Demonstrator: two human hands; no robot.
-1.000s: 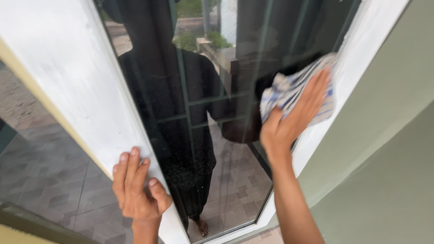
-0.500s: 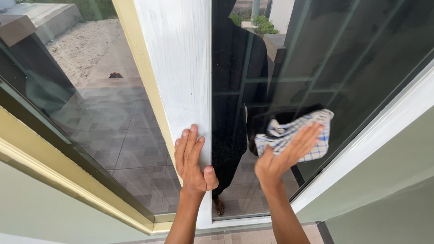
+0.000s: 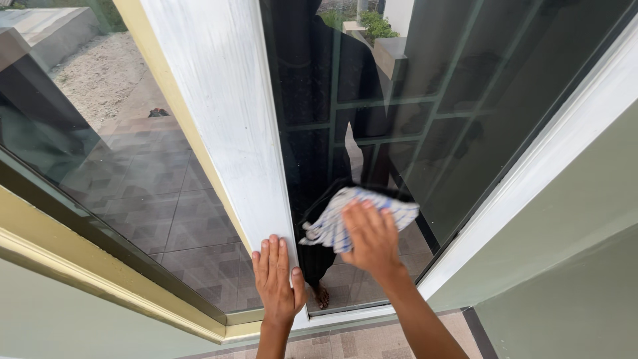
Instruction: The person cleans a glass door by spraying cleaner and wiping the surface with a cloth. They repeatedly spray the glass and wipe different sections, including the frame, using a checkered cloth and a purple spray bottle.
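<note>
The right hand [image 3: 372,240] lies with fingers spread flat, pressing a crumpled white cloth with blue checks [image 3: 359,216] against the dark reflective glass pane [image 3: 425,119], low down near the pane's left edge. The left hand [image 3: 276,279] rests open, fingers straight and together, on the white painted upright frame post [image 3: 219,126] near its bottom end.

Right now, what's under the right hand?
A blue-and-white checked cloth pressed flat on the dark window glass by the right hand. The palm hides the cloth's middle and the glass beneath.
</note>
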